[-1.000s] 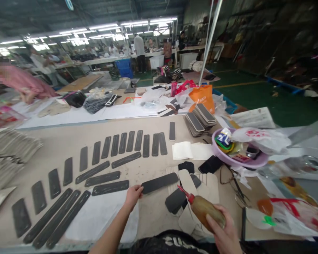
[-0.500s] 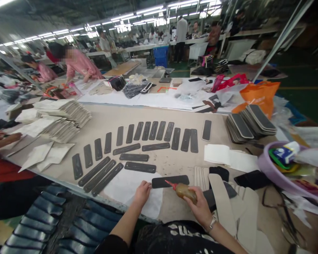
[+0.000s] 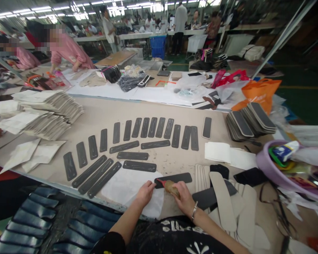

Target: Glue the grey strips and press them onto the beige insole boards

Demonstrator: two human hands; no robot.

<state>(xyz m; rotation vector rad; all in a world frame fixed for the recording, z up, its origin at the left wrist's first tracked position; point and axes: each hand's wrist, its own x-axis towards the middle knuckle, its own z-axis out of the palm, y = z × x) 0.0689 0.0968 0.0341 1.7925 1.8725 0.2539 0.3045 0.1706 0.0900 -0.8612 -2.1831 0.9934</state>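
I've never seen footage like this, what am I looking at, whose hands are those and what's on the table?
No machine here: a camera worn on a person's head looks down at their own bare hands. The left hand rests at the end of a black strip lying on the table. The right hand grips a brownish squeeze bottle, its red tip at that strip. More black strips lie in rows beyond, pale stacked pieces to the left, a purple bowl to the right. Other people work at tables behind.

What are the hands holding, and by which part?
The right hand grips a brown squeeze bottle around its body; the left hand holds nothing, resting flat by a black strip.
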